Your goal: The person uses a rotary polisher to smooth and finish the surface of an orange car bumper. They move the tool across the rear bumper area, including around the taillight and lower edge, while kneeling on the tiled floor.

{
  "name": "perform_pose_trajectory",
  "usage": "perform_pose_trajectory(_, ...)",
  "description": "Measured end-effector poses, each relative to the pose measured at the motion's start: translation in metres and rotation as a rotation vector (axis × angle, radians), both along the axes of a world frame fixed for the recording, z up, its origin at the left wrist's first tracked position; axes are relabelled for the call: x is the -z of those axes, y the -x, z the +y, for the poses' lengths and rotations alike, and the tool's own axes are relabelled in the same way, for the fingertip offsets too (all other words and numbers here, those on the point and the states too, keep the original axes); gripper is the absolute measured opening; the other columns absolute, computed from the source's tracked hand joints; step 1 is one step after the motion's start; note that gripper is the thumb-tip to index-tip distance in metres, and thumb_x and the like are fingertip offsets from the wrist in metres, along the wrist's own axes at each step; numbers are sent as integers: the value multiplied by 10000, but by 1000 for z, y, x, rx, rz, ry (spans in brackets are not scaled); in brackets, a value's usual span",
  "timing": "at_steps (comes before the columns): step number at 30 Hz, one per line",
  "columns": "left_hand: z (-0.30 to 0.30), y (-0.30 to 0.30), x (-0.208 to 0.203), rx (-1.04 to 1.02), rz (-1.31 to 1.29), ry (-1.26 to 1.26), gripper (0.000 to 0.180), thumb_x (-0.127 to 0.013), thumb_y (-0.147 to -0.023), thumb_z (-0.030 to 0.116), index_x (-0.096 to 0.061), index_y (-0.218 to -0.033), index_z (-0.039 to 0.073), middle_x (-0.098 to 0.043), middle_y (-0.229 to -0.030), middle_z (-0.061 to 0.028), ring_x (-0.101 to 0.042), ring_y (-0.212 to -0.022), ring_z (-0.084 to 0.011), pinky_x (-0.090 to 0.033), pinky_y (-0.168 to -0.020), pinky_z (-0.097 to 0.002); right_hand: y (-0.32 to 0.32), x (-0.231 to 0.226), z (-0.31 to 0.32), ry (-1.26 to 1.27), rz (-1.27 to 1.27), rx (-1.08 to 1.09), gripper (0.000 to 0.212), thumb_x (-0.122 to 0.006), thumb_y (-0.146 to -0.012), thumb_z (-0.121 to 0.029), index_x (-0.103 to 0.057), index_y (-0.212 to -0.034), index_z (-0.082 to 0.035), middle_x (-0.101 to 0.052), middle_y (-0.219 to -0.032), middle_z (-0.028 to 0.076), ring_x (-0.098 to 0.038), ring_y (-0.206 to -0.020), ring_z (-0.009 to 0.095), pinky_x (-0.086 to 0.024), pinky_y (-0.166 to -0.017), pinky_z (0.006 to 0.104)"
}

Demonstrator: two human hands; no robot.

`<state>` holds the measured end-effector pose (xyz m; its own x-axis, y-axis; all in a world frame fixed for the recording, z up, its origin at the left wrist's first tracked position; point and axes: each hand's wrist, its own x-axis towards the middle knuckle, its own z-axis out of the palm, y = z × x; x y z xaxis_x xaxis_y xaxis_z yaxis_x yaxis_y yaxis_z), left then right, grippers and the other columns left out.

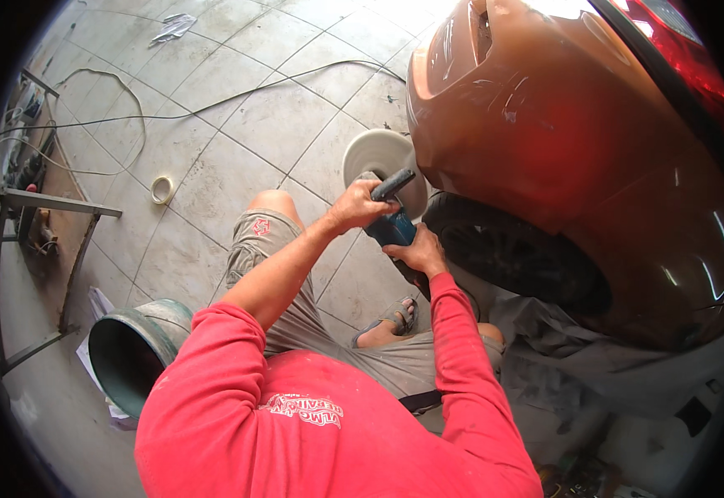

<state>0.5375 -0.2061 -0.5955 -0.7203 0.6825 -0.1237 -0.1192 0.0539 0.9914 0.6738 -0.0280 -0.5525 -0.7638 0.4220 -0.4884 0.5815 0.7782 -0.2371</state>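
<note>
Both hands hold a blue and black power polisher (396, 227) with a round white pad (368, 152). My left hand (355, 205) is closed at the front of the tool, by its black side handle (393, 183). Farther back, my right hand (421, 251) wraps round the polisher's body. The pad's face is smeared, as if spinning. Its right side lies right by the lower edge of the orange car's bumper (511, 116); whether they touch I cannot tell. Pale scuffs mark the bumper's paint.
Below the bumper is a dark wheel (515, 253), with plastic sheeting (561, 357) beside it. A cable (237, 101) crosses the tiled floor. At left are a metal-framed stand (59, 199), a roll of tape (162, 190) and a tipped bucket (163, 319). A cloth (173, 26) lies far off.
</note>
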Motion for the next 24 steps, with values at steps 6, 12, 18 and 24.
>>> perform_pose_trajectory(6,2,-33,-5,53,-87,-22,314,-865,-895,260,-754,-1019,-6,-653,-787,15,-602,-729,-105,-516,-637,-333,-20,-20,8,16,-117,-9,928,-989,-610,-523,-693,-1298,24,-770,-1271,260,-748,-1224,402,-580,-1061,489)
perform_pose_trajectory(12,13,-43,-8,69,-192,-105,297,-881,-904,243,-719,-1011,19,-646,-760,21,-581,-658,-80,-471,-578,-296,-44,-16,15,-25,-123,52,917,-974,-603,-516,-691,-1310,-6,-775,-1274,233,-737,-1241,385,-555,-1084,501)
perform_pose_trajectory(18,21,-66,-31,111,-140,-25,291,-887,-878,225,-664,-935,46,-634,-698,8,-580,-588,-85,-443,-516,-291,-64,-16,26,-57,-96,66,900,-975,-598,-534,-692,-1297,-41,-779,-1261,204,-741,-1234,376,-532,-1107,505)
perform_pose_trajectory(24,60,-122,-75,376,-43,-73,302,-860,-859,88,-653,-1061,1,-666,-878,-7,-620,-824,-97,-541,-732,-312,-103,-17,52,-26,255,39,744,-943,-653,-453,-710,-1275,-118,-772,-1217,210,-733,-1144,436,-567,-1014,536)
